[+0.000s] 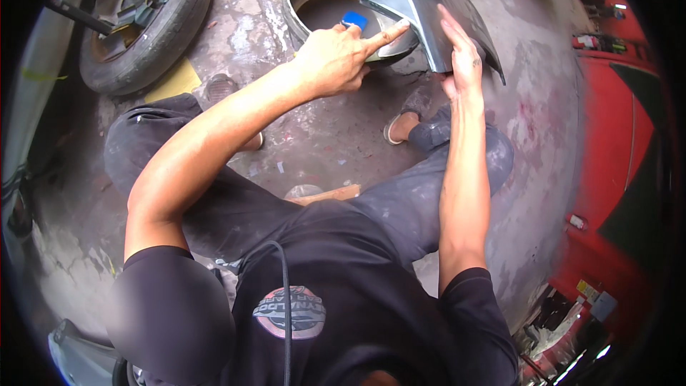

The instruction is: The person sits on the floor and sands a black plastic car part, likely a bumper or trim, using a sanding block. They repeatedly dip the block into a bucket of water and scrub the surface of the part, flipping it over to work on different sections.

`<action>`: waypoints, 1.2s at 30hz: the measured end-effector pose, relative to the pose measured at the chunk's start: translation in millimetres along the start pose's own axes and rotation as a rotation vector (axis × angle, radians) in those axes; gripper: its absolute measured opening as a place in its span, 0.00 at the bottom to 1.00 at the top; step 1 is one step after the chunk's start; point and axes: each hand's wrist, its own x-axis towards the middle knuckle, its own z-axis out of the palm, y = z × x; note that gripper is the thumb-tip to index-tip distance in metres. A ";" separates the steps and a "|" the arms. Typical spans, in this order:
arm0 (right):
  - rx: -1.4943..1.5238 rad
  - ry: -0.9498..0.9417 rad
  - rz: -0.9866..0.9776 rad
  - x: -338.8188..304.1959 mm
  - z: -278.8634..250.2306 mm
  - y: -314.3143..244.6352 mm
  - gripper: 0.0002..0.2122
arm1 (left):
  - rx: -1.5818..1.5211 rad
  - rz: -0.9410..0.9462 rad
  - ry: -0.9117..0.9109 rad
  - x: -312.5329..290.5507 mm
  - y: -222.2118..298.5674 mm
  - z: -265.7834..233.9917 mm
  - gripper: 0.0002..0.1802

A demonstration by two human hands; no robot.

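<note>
A dark, glossy curved panel [457, 3], which looks like a car body part, is tilted over the rim of a round, open tub [294, 14]. My right hand [463, 57] holds its near right side, with the fingers straight along the surface and the thumb low by the edge. My left hand [334, 58] reaches over the near side of the tub. Its index finger points out to the panel's left edge, and the other fingers are curled under, so what they may hold is hidden. A small blue piece [354, 20] shows just past its knuckles; whether it is held cannot be told.
A worn tyre [189, 21] with folded papers and scraps [150, 0] inside lies at the far left, by yellow sheet material [175, 82]. A wooden piece [329, 194] is between my legs on the concrete floor [314, 136]. Red car bodywork [607, 136] stands along the right.
</note>
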 end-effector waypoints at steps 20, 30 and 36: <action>-0.457 -0.065 0.124 11.4 -18.3 -35.2 0.31 | -0.466 0.052 -0.105 -26.6 17.3 -14.9 0.41; -0.506 0.035 -0.116 8.8 -41.8 -22.8 0.23 | -1.353 -0.529 -0.022 -14.5 13.9 -14.0 0.38; -0.587 0.129 -0.459 10.8 -47.8 -15.8 0.17 | -1.427 -0.616 0.062 -6.9 6.5 -5.8 0.40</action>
